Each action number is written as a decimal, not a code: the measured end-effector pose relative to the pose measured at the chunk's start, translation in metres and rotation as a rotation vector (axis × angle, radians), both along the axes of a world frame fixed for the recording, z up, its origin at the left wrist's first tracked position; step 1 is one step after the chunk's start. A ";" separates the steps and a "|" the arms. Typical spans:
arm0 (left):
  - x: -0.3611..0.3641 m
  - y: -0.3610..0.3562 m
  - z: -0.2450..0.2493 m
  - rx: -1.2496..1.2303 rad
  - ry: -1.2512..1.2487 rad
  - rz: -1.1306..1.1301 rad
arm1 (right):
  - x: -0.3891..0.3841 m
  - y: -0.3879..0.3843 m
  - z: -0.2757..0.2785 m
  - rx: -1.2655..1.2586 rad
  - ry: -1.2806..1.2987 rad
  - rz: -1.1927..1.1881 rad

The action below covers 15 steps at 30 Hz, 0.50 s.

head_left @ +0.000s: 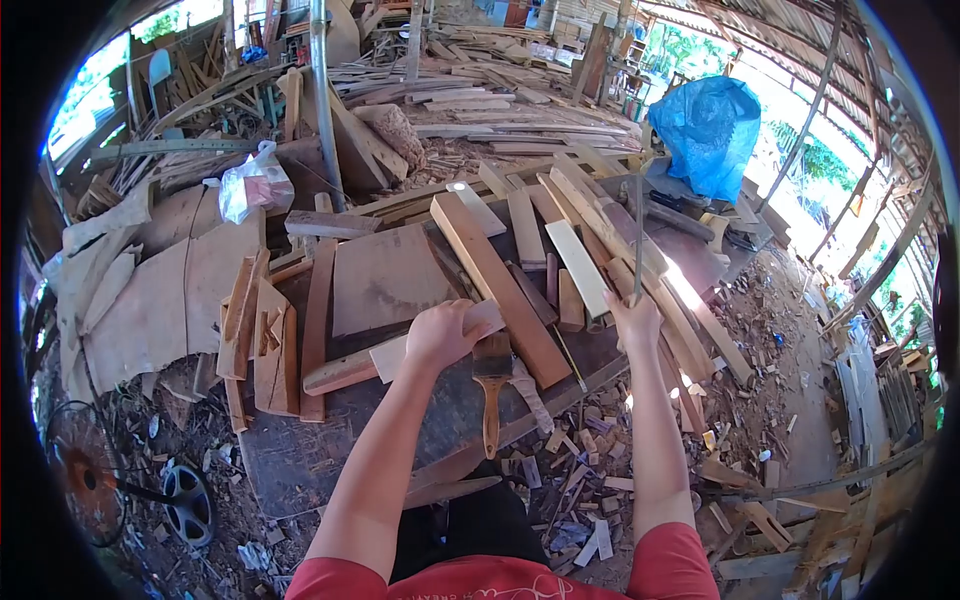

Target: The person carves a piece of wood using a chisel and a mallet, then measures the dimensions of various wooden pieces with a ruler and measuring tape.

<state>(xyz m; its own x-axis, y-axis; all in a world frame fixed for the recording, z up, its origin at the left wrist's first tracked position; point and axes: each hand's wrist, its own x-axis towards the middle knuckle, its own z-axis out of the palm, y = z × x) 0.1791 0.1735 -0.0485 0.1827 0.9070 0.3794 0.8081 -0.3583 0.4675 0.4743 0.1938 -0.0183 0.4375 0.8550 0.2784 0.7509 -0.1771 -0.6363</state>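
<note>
My left hand (440, 335) is closed over a pale, flat strip of wood (388, 358), which shows on both sides of the fingers. Just right of it, a thick reddish-brown beam (500, 290) lies slanting across the workbench (345, 450). Below the fingers, a wide paintbrush (491, 385) has its wooden handle toward me. Out to the right, my right hand (634, 318) is wrapped around the lower end of a long, thin, dark tool (638, 225) that points away from me; its exact kind is unclear. Beside this hand lies a cream-coloured board (577, 266).
Long planks (660, 300) run along the bench's right side. Carved wood pieces (275, 350) sit at left, near a square brown board (390, 280). A blue tarp (708, 130) and a plastic bag (255, 185) are farther back. Offcuts (590, 450) litter the ground beside a wheel (188, 505).
</note>
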 end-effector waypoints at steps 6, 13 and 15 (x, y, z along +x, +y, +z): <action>-0.003 0.007 0.003 -0.142 -0.121 0.034 | 0.010 0.040 -0.030 -0.034 0.125 0.029; -0.024 0.037 0.020 -0.113 -0.692 0.216 | -0.016 0.017 -0.005 0.195 1.028 0.107; -0.036 0.039 0.041 -0.132 -0.920 0.209 | -0.023 0.001 0.003 0.174 1.133 0.206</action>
